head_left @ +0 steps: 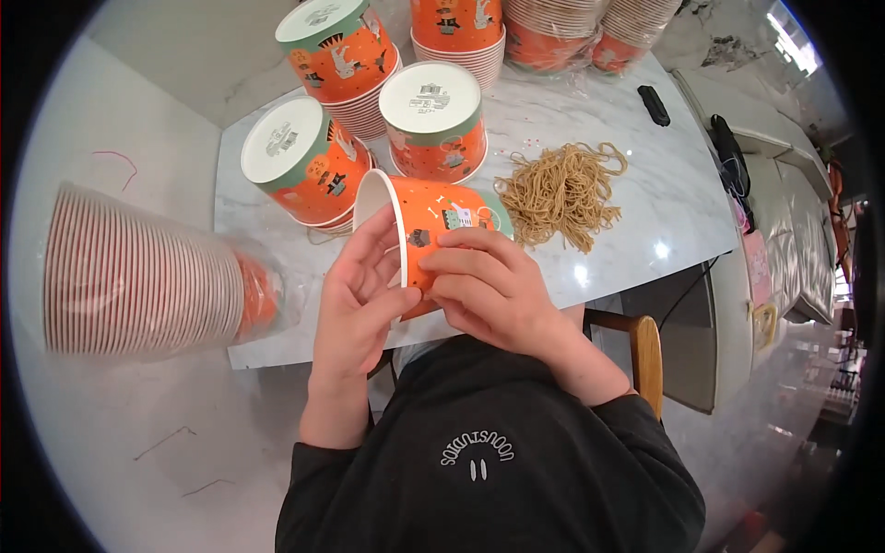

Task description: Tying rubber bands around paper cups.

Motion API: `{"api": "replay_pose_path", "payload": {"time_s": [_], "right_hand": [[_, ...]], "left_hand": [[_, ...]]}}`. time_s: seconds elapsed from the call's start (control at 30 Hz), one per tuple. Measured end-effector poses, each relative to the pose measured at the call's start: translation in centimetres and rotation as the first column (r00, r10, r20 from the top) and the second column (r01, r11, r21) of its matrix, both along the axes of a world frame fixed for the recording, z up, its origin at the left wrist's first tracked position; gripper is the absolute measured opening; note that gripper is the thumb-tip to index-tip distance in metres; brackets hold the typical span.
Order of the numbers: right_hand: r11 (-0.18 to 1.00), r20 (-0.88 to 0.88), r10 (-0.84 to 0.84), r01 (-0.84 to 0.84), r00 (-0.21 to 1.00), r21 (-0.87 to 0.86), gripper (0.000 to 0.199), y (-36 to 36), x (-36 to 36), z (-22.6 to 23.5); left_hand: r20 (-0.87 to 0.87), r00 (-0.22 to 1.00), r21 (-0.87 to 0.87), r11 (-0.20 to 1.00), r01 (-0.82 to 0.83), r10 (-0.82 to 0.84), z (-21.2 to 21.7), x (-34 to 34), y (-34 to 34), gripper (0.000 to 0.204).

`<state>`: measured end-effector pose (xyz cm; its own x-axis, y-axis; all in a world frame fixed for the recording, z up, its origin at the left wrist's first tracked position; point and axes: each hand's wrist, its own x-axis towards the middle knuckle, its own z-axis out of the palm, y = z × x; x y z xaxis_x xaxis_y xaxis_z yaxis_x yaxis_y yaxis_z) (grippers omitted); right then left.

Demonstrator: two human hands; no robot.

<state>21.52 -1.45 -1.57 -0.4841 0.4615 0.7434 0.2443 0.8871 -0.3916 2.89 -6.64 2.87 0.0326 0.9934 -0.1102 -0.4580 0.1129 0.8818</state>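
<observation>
An orange paper bucket [419, 207] with cartoon prints and a green band lies tilted on its side, its open white rim facing left. My left hand [359, 300] grips that rim, fingers reaching into the mouth and thumb pressed outside. My right hand [489, 286] is closed against the bucket's outer wall, fingers curled near the left thumb; whether it also pinches something small is hidden. A thin pale cord loop [499, 219] shows by the bucket's base. Just right of it lies a tangled pile of tan cords [564, 195].
Upturned buckets [431, 100] stand in stacks at the back of the marble table [645, 189]. A long plastic-wrapped stack of buckets [147, 276] is at the left, and more wrapped stacks [551, 32] stand at the back. A black object [654, 105] lies far right; a wooden chair [645, 359] is beside me.
</observation>
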Motion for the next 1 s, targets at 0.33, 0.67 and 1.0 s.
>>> {"api": "replay_pose_path", "payload": {"time_s": [0.33, 0.67, 1.0], "right_hand": [[0.998, -0.04, 0.027, -0.029, 0.999, -0.055, 0.031, -0.1, 0.4, 0.5], [0.989, -0.036, 0.014, -0.019, 0.999, -0.144, 0.03, -0.3, 0.5, 1.0], [0.974, -0.134, 0.056, -0.083, 0.989, -0.209, 0.027, 0.0, 0.6, 1.2]], "left_hand": [[0.127, 0.991, -0.082, 0.995, 0.055, -0.044, 0.6, -0.5, -0.1, 0.085], [0.002, 0.997, 0.124, 0.989, 0.076, -0.077, -2.0, -0.9, 0.0, 0.069], [-0.08, 0.997, 0.115, 0.993, 0.027, -0.018, -1.6, -0.3, -0.1, 0.064]]}}
